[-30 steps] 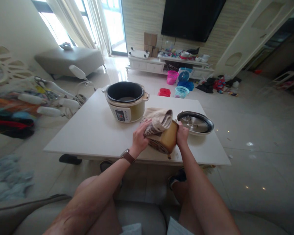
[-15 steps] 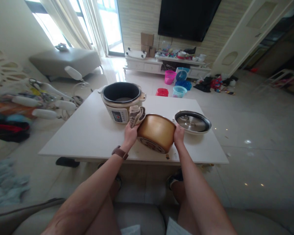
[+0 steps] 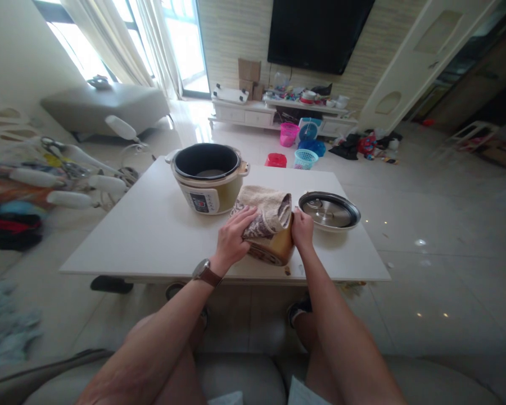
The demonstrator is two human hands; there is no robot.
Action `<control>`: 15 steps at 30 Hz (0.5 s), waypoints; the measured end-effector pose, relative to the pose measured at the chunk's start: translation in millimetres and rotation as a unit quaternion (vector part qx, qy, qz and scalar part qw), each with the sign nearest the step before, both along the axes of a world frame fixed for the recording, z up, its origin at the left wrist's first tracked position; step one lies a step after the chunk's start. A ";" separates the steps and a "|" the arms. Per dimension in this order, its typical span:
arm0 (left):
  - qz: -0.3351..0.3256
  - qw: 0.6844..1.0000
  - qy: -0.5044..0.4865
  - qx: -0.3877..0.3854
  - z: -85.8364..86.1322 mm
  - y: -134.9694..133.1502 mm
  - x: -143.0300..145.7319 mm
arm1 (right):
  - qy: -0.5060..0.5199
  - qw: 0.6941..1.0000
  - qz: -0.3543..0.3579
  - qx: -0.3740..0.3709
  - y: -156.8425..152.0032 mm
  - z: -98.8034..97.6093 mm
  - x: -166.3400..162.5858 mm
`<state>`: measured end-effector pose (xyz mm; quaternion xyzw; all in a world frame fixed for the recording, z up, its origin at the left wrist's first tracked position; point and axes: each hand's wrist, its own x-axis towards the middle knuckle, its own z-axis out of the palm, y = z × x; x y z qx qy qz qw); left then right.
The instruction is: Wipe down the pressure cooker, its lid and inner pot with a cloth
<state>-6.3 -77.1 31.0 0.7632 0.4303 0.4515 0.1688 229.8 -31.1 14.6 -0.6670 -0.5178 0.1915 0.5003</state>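
Presently, right grip [image 3: 302,228]: clasping round gold metal pot [image 3: 281,246], tilted over white rectangular bench [image 3: 143,242].
Left grip [image 3: 233,236]: holding folded beige-and-brown cloth [image 3: 269,205] against pot.
Wiping: seemingly underway, unfinished; round steel lid [image 3: 332,212] off round white-and-gold cooker [image 3: 213,187].

The patterned towel [image 3: 265,207] is covering much of the golden pot [image 3: 281,243]; the view's top edge is cutting off the television [image 3: 320,34]; the cooker panel [image 3: 201,201] is blurring past reading.
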 end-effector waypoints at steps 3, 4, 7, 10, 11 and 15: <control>-0.022 1.000 0.013 0.004 2.4 -7.8 6.2 | -0.029 0.999 0.003 -0.029 -3.8 11.9 -2.8; -0.027 1.000 0.012 0.008 2.4 -9.7 7.8 | -0.034 0.998 -0.003 -0.044 -4.3 13.8 -2.8; -0.033 0.999 -0.014 0.014 0.4 -10.5 9.5 | -0.029 0.997 -0.014 -0.067 -4.2 14.2 -0.3; 0.002 0.998 -0.067 -0.023 -4.6 -3.4 8.1 | -0.016 0.997 -0.028 -0.068 -2.6 10.4 4.4; 0.026 0.995 -0.090 -0.048 -7.4 0.4 7.5 | -0.014 0.997 -0.032 -0.066 -2.0 8.7 6.2; 0.133 0.956 -0.211 -0.157 -29.8 21.0 5.7 | -0.007 0.998 -0.035 -0.050 -0.1 0.7 14.1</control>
